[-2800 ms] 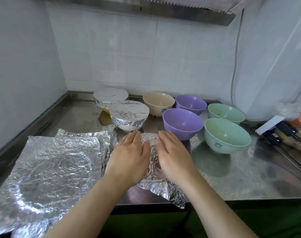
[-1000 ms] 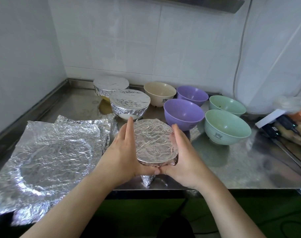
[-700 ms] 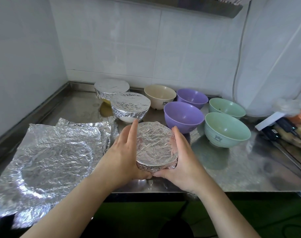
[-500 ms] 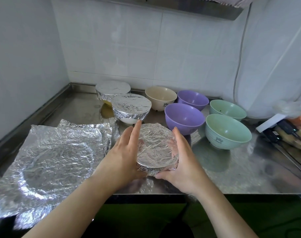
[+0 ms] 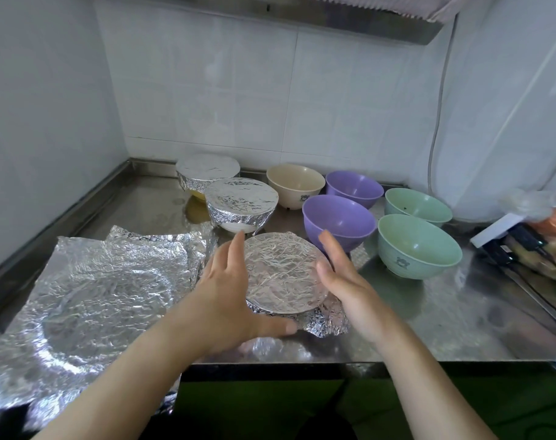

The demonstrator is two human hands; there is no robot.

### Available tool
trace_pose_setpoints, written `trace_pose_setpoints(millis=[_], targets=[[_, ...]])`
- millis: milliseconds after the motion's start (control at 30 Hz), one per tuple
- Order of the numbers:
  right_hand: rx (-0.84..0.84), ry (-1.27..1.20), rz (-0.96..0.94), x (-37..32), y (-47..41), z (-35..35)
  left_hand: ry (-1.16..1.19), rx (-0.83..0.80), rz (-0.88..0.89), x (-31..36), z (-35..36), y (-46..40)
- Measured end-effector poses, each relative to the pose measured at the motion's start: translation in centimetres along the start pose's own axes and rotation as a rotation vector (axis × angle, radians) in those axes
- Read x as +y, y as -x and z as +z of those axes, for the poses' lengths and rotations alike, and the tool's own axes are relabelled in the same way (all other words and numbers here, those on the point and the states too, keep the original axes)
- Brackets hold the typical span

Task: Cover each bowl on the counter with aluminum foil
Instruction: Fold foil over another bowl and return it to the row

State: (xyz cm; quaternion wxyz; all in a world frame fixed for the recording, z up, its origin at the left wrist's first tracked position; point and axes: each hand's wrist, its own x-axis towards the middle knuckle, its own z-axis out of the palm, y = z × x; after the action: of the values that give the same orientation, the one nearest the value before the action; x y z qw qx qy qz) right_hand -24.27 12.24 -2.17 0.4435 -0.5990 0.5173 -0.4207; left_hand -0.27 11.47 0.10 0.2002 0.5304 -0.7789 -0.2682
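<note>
A bowl freshly wrapped in crinkled foil (image 5: 283,274) sits near the counter's front edge. My left hand (image 5: 225,296) cups its left side, with the thumb pressed along the foil at its front base. My right hand (image 5: 343,281) is at its right side with fingers spread and lifted off the rim. Two more foil-covered bowls (image 5: 208,169) (image 5: 241,201) stand behind. Uncovered bowls stand to the right: a cream one (image 5: 295,185), two purple ones (image 5: 354,188) (image 5: 338,220) and two green ones (image 5: 417,206) (image 5: 416,246).
Loose foil sheets (image 5: 105,296) lie stacked on the left of the steel counter (image 5: 444,319) and hang over its front edge. A white box, black cables and bagged items (image 5: 508,246) crowd the far right. Tiled walls close the back and left.
The foil's loose front flap has been tucked around the bowl, and the bowl has been set down on the counter. My right hand has opened and come off its side.
</note>
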Motion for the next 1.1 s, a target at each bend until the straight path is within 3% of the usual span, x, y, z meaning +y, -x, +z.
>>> trace_pose_setpoints(millis=[167, 400, 567, 667, 833, 1100], targets=[[0.052, 0.049, -0.017, 1.1, 0.3, 2.3, 0.078, 0.189, 0.044, 0.3, 2.8, -0.4], [-0.080, 0.274, -0.044, 0.1, 1.2, -1.5, -0.042, -0.018, 0.011, -1.8, -1.2, -0.6], [-0.173, 0.448, -0.079, -0.2, 0.0, -0.7, -0.018, 0.051, 0.038, -0.7, 0.5, -0.4], [-0.150, 0.427, -0.085, 1.0, 0.0, 0.1, -0.037, 0.159, 0.047, -0.7, 2.0, -0.7], [-0.146, 0.459, -0.060, 1.7, -0.2, 0.5, -0.101, 0.198, 0.088, -1.0, 2.2, -0.7], [0.039, 0.488, -0.154, 2.9, -0.1, 2.0, -0.101, 0.275, 0.150, -2.3, 3.0, -0.6]])
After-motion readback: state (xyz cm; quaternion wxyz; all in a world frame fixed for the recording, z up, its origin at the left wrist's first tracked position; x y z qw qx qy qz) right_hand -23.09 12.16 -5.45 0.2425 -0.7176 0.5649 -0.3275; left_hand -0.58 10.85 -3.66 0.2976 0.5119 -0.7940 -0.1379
